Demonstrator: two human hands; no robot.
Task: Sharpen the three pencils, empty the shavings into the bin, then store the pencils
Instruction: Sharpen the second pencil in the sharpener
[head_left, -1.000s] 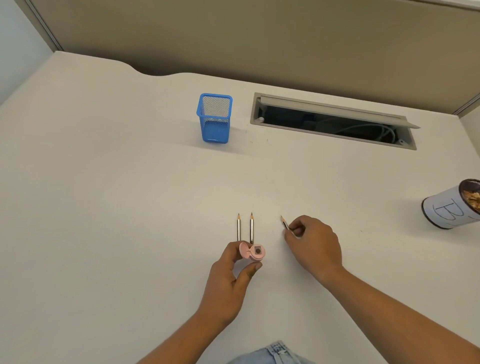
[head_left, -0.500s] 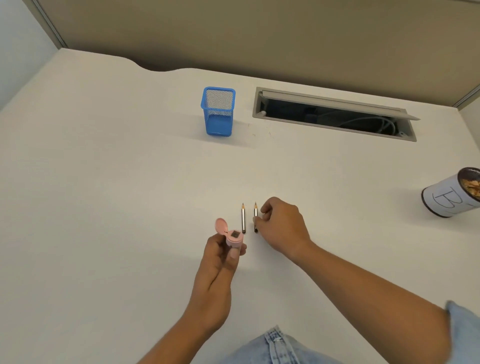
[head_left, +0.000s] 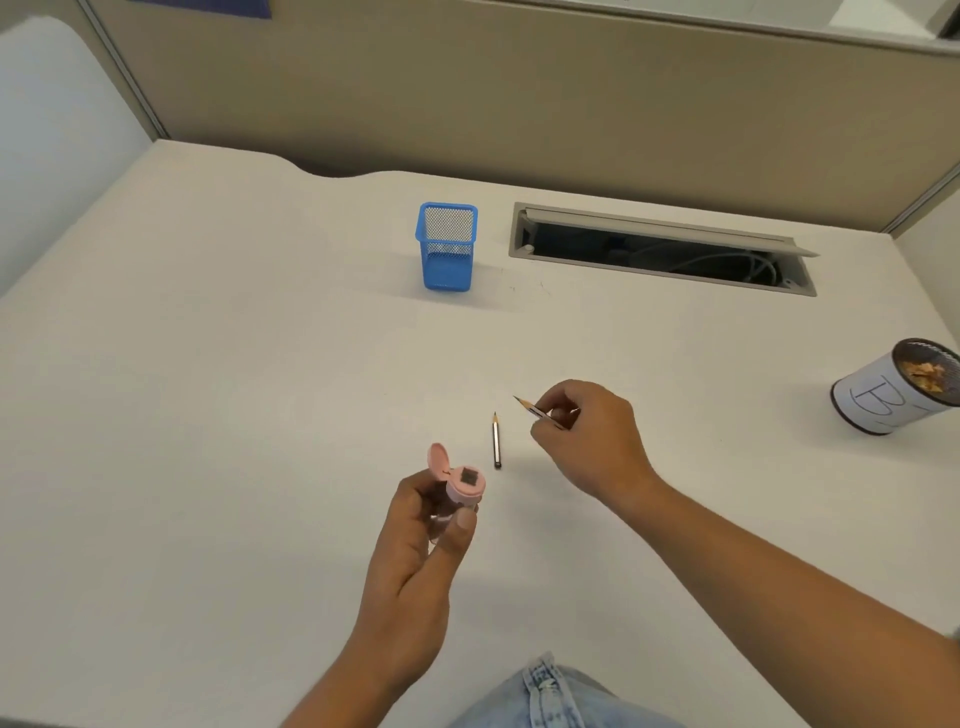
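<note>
Pencils are being dealt with one at a time: the right hand (head_left: 592, 441) is pinching the raised pencil (head_left: 537, 413) between thumb and curled fingers, holding it clear of the table (head_left: 208, 389) with its sharpened tip pointing up and to the left. Half a second ago this hand was down on the table at the right-hand one of two pencils lying side by side; now only the second pencil (head_left: 496, 440) is lying there, tip away from the person, just left of the hand. Whether the third pencil is also tucked inside the right hand cannot be told. The left hand (head_left: 421, 540) is gripping the pink sharpener (head_left: 460, 483) between thumb and fingers, as before, its hinged lid (head_left: 439, 460) standing open to the left and the blade opening facing up. The sharpener is sitting just left of the second pencil, not touching it. Farther back, the blue mesh holder (head_left: 447, 247) is standing upright beside the open cable tray (head_left: 660, 249). Well off to the right, the white bin (head_left: 883, 402) marked with a B is showing shavings inside.
</note>
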